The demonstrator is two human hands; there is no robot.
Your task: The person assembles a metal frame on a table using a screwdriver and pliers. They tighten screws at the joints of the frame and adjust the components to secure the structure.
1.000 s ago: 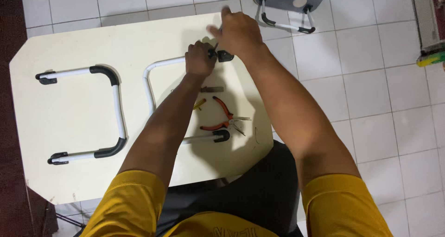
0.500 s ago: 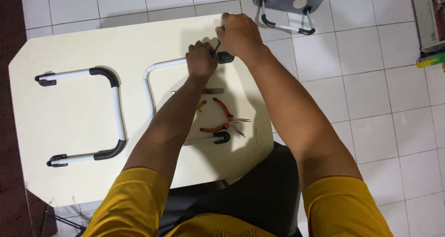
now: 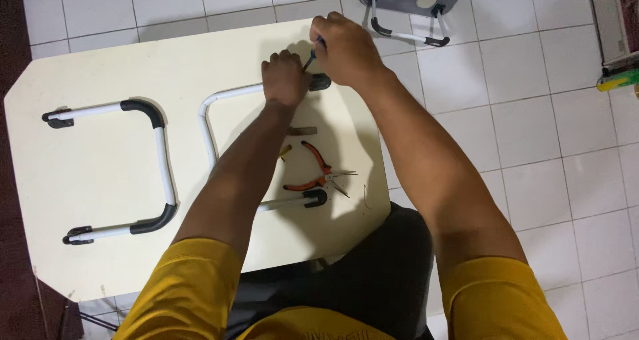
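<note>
Floor: white tiles around a cream worktop [image 3: 100,247] lying flat.
Left hand [image 3: 285,79]: I see its fingers clamped on the white tube leg [image 3: 210,124], near its black end cap [image 3: 320,82].
Right hand [image 3: 345,49]: fingers closed round a thin tool [image 3: 311,58], tip at that cap.
Risk: I judge the tip could slip off into the left hand; the red pliers [image 3: 318,173] lie beside the forearm and could get swept off.
Labels: none I can see here; a yellow-green packet [image 3: 618,82] sits at the right edge.

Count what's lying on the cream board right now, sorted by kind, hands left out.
U-shaped white tube legs with black ends: 2, one at the left, one under the left hand
Red-handled pliers: 1
Screwdriver in the right hand: 1
Small dark flat piece: 1
Yellow-tipped item, mostly hidden by the arm: 1
Total: 6
</note>
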